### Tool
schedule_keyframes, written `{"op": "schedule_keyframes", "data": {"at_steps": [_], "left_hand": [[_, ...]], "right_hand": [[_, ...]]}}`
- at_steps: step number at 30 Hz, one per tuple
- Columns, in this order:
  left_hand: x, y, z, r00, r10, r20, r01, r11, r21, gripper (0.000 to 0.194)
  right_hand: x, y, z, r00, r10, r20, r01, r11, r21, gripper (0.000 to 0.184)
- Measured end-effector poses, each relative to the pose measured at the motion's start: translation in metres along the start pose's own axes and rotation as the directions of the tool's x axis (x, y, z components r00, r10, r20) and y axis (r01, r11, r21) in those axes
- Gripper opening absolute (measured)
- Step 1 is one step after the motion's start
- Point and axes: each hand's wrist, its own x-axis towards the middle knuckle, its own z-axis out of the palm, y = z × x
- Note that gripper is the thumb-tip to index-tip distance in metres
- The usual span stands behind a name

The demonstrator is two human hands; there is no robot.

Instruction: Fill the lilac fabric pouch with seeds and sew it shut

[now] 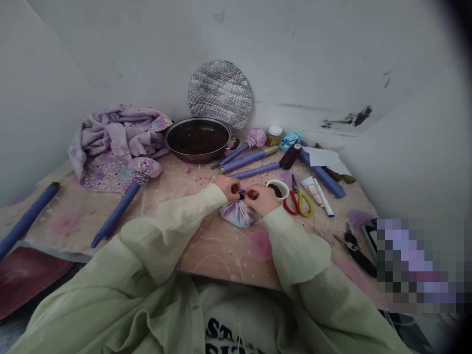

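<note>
A small lilac patterned cloth pouch (pixel 238 215) sits on the table, its gathered neck pointing away from me. My left hand (pixel 229 188) pinches that neck from the left, fingers closed. From the other side my right hand (pixel 262 197) also closes its thumb and fingers on the neck. Something dark shows between the two hands at the gathers; I cannot make out what it is. Just beyond my right hand stands a white cup (pixel 283 189) with dark contents. Scissors (pixel 299 204) with red and yellow handles lie to the right of it.
Behind are a dark pan (pixel 197 156), a silver foil disc (pixel 220 93) and bundled floral cloth (pixel 121 142). Blue-wrapped sticks (pixel 254 169), a thread cone (pixel 290 156), a jar (pixel 274 135), a tube (pixel 312 191) and black-handled pliers (pixel 359 255) lie about the table (pixel 210 258).
</note>
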Motion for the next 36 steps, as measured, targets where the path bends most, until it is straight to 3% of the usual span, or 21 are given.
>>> {"op": "schedule_keyframes", "data": {"at_steps": [3,7,12,19,25,31,36], "left_hand": [[-0.003,-0.002,0.0,1.0,0.014,-0.028,-0.014,1.0,-0.017,0.019],[-0.001,-0.004,0.0,0.991,0.136,-0.018,-0.136,0.991,0.01,0.022],[0.005,-0.009,0.004,0.979,0.202,-0.008,-0.202,0.976,-0.079,0.021],[0.004,-0.025,-0.007,0.991,0.117,0.07,-0.093,0.956,-0.28,0.018],[0.0,-0.017,-0.011,0.995,0.088,0.052,-0.08,0.987,-0.14,0.017],[0.008,-0.002,-0.009,0.991,0.066,0.115,-0.071,0.997,0.04,0.006],[0.007,0.001,-0.011,0.992,0.109,0.057,-0.112,0.992,0.064,0.009]], "right_hand": [[0.0,0.0,-0.004,0.992,-0.126,0.013,0.126,0.992,0.016,0.008],[-0.001,0.002,-0.009,0.974,-0.224,0.028,0.222,0.974,0.05,0.008],[-0.002,0.001,-0.008,0.992,-0.11,0.069,0.11,0.994,0.003,0.02],[0.003,-0.001,-0.006,0.994,-0.074,0.078,0.085,0.984,-0.157,0.008],[0.005,-0.006,-0.004,0.994,-0.104,0.041,0.11,0.975,-0.193,0.009],[0.005,-0.009,-0.005,0.992,-0.128,0.022,0.129,0.981,-0.147,0.011],[0.003,-0.011,-0.007,0.996,-0.083,0.016,0.084,0.99,-0.116,0.009]]}}
